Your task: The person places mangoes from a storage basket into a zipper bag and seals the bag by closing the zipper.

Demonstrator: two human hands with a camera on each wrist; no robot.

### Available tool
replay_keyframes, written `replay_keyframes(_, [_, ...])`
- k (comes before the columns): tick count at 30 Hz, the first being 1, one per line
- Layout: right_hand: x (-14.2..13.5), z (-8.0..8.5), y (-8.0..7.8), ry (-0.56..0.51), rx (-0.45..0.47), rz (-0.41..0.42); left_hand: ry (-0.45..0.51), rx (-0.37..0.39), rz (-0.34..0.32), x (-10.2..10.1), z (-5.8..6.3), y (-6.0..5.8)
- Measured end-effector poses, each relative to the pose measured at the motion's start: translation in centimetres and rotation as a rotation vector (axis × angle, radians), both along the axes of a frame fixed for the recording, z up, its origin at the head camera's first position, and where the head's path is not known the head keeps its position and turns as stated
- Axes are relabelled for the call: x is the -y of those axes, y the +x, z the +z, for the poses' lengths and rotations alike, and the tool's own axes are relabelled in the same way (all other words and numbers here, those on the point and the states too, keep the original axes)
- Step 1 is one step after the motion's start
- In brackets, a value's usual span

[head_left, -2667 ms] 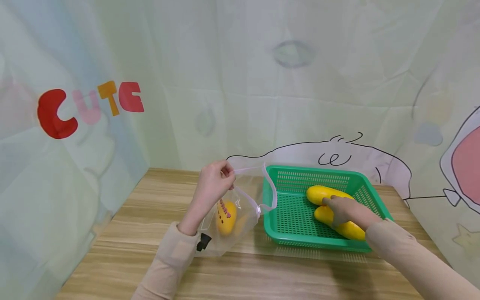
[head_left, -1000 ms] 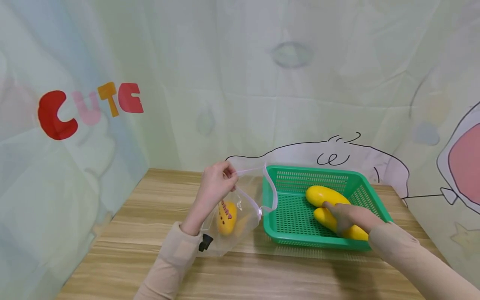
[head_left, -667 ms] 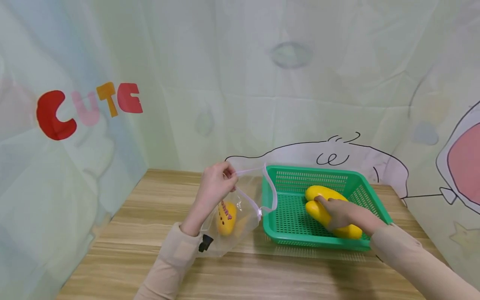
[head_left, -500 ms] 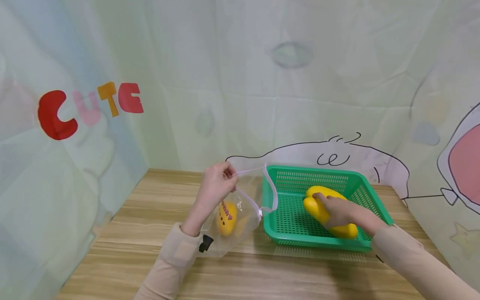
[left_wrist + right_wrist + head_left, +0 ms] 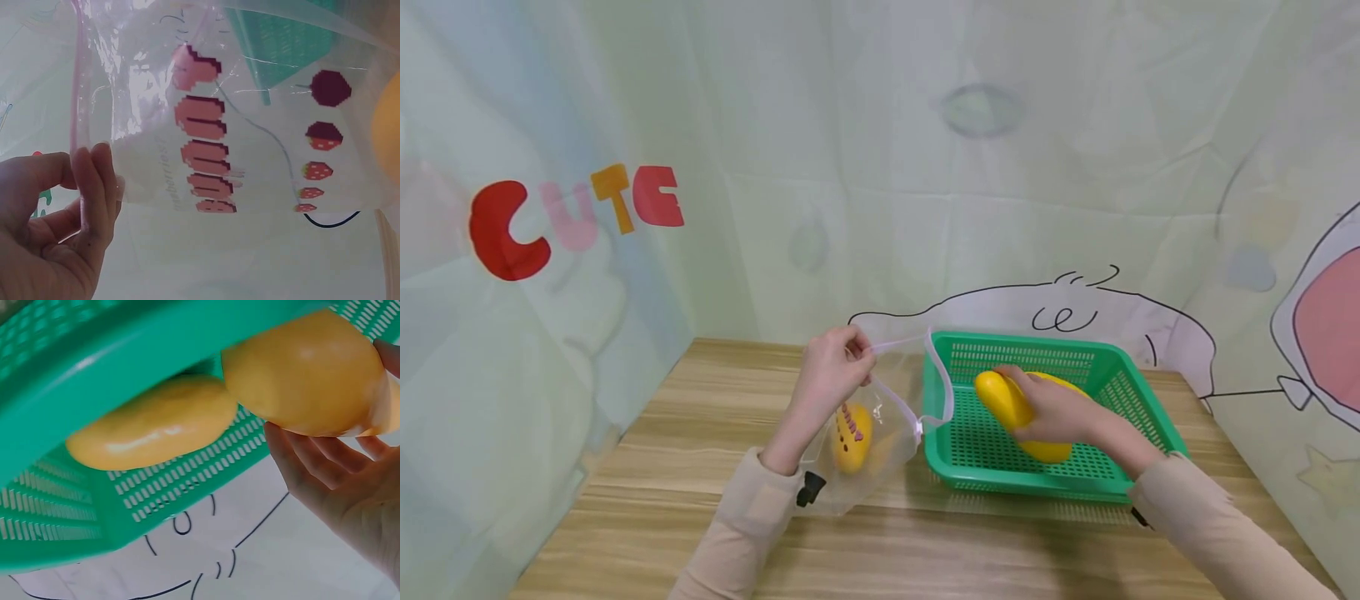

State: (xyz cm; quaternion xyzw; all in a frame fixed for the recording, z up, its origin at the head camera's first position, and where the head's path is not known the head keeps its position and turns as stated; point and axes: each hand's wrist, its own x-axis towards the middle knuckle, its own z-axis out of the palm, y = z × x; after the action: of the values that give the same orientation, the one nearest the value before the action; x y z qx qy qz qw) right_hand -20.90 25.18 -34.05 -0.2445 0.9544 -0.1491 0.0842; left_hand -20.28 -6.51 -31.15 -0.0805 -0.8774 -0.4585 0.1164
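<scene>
A yellow fruit (image 5: 1000, 398) is in the right hand (image 5: 1056, 410), over the green basket (image 5: 1037, 482); whether it touches the floor there cannot be told. Thumb and fingers grip it from opposite sides, the fruit tilted with its upper end toward the basket's left wall, mesh floor showing between. That forearm slants in from the lower right across the basket's front right corner. A second yellow fruit (image 5: 153, 425) lies in the basket, beyond the hand. Just beside the left rim is a clear bag (image 5: 895, 475), its zip edges spread apart at the mouth, another yellow fruit (image 5: 852, 454) inside. The left hand (image 5: 835, 362), wrist raised, pinches the bag's upper edge. Bench (image 5: 700, 467) surface shows left of the bag and in front, up to the backdrop (image 5: 887, 167).
</scene>
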Motion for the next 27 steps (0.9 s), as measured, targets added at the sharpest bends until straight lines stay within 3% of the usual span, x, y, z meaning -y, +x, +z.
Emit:
replay_keyframes(13, [2.5, 1.7, -0.1, -0.127, -0.047, -0.045, 0.007, -0.012, -0.001, -0.1, 0.0, 0.1])
replay_keyframes(27, [4.4, 2.9, 0.8, -0.202, -0.108, -0.009, 0.011, -0.007, -0.007, -0.2, 0.0, 0.1])
